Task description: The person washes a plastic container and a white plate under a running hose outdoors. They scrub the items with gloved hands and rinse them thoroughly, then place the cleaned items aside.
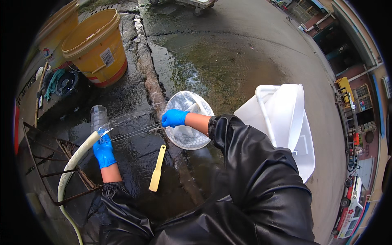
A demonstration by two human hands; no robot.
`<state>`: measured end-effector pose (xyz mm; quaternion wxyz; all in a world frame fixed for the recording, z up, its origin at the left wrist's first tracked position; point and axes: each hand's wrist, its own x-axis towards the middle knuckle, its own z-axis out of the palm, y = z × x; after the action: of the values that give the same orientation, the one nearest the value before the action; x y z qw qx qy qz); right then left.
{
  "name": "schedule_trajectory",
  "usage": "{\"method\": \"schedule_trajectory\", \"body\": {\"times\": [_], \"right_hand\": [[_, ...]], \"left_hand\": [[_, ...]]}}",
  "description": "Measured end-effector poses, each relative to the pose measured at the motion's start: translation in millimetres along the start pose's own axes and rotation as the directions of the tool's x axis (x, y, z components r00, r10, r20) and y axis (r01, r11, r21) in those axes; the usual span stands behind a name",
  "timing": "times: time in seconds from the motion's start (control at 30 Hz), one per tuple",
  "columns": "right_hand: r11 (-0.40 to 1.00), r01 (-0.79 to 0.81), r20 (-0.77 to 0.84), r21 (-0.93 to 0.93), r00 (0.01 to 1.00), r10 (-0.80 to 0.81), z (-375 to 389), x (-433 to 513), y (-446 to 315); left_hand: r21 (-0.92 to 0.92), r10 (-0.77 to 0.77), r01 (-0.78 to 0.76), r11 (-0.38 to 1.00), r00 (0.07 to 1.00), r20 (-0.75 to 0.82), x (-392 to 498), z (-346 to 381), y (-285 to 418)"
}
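My left hand, in a blue glove, is closed on the neck end of a clear plastic bottle beside the mouth of a pale hose. Water spills at the hose's end. Thin strands, perhaps string, stretch from there to my right hand, also blue-gloved, whose fingers pinch them. Below my right forearm stands a round whitish tub with a translucent sheet or bag inside; its dotted contents are unclear. A pale yellow scraper or spatula lies on the wet ground between my hands, nearer to me.
Two yellow buckets stand at the upper left near a dark round object with a green cloth. A rusty metal frame is by the hose. White plastic containers sit at my right, and a wheeled cart is ahead.
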<state>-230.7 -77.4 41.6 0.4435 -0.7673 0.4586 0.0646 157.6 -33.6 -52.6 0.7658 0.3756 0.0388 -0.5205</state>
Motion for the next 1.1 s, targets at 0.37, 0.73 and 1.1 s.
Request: {"method": "schedule_trajectory", "body": {"times": [0.37, 0.73, 1.1], "right_hand": [[0.793, -0.254, 0.151, 0.554, 0.967, 0.205, -74.7, 30.5, -89.0], [-0.024, 0.014, -0.020, 1.000, 0.962, -0.274, -35.0, 85.2, -200.2], [0.009, -0.194, 0.182, 0.981, 0.901, -0.394, -30.3, 96.6, -173.2]], "left_hand": [[0.473, -0.012, -0.023, 0.881, 0.997, 0.072, -48.5, 22.8, -17.9], [0.308, -0.564, 0.517, 0.799, 0.821, 0.085, -133.3, 75.4, -51.8], [-0.179, -0.502, 0.566, 0.805, 0.810, 0.303, -136.3, 109.3, -15.8]]}}
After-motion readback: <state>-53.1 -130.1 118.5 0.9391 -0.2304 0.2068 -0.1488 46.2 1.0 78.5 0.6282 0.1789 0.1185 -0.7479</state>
